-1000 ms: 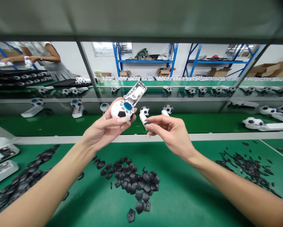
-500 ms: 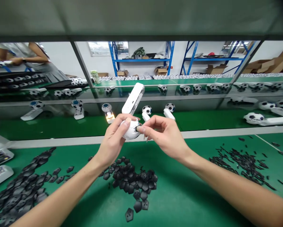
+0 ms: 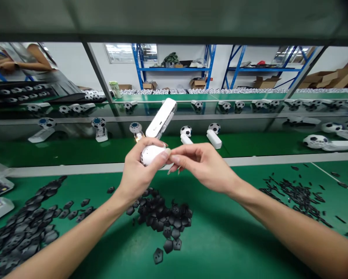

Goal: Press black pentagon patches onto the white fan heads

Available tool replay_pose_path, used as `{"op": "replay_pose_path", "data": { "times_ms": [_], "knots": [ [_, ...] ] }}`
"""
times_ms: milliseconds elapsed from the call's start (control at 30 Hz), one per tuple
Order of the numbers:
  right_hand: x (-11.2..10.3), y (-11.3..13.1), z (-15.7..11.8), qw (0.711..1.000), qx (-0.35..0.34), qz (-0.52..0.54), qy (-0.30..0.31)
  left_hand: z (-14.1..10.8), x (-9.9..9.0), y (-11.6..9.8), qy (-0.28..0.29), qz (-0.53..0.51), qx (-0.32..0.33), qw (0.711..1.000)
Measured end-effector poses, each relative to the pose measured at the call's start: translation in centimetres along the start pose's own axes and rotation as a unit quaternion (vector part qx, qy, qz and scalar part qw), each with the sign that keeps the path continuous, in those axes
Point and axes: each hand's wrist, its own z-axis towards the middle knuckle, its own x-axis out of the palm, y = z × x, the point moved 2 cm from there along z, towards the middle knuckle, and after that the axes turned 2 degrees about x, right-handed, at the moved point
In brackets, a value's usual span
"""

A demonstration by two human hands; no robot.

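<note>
1. Moved since half a second ago: left hand [image 3: 137,166], with thumb now beside right hand [image 3: 205,166].
2. Clasped in left hand, before green belt [image 3: 60,155]: white device [image 3: 159,123], smooth rounded head, slim bar tilted up.
3. Right fingertips pinched at head's edge; contents hidden by fingers.

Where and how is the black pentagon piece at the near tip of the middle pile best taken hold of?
Probably with a thumb-and-finger pinch on opposite edges of the black pentagon piece, coming from above on the wearer's side. It looks thin and lies flat on the green tabletop, so its rim offers the grip; the rest of the middle pile lies beyond it.
</note>
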Motion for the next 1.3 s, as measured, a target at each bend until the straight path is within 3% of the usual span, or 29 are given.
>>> {"op": "replay_pose_path", "data": {
  "times_ms": [167,233,300,433,700,800,933,1167,1300],
  "knots": [
    [-1.6,1.0,-0.1,0.994,0.021,-0.097,-0.035,0.9,-0.1,0.7,-0.014,-0.119,-0.041,0.992],
    [-1.4,0.7,-0.6,0.982,0.067,-0.175,0.021,1.4,-0.2,0.7,-0.022,-0.153,-0.072,0.985],
    [-0.9,0.0,-1.3,0.950,0.094,-0.282,0.091,1.8,-0.4,0.8,-0.030,-0.158,-0.096,0.982],
    [0.2,-1.5,-2.6,0.884,0.085,-0.424,0.179,2.3,-0.7,1.3,-0.034,-0.139,-0.122,0.982],
    [1.1,-2.9,-3.3,0.840,0.092,-0.485,0.226,2.3,-0.7,1.1,-0.006,-0.163,-0.098,0.982],
    [1.4,-3.2,-3.2,0.848,0.104,-0.469,0.225,2.3,-0.7,1.2,0.013,-0.188,-0.092,0.978],
    [1.3,-3.3,-2.8,0.879,0.109,-0.417,0.203,2.4,-0.8,1.8,0.016,-0.194,-0.111,0.975],
    [0.0,-3.8,-2.1,0.927,0.195,-0.251,0.198,2.2,-0.8,2.0,0.015,-0.215,-0.147,0.965],
    [-0.8,-4.1,-1.9,0.935,0.218,-0.206,0.192,2.1,-0.7,1.6,0.044,-0.247,-0.198,0.948]
  ]
}}
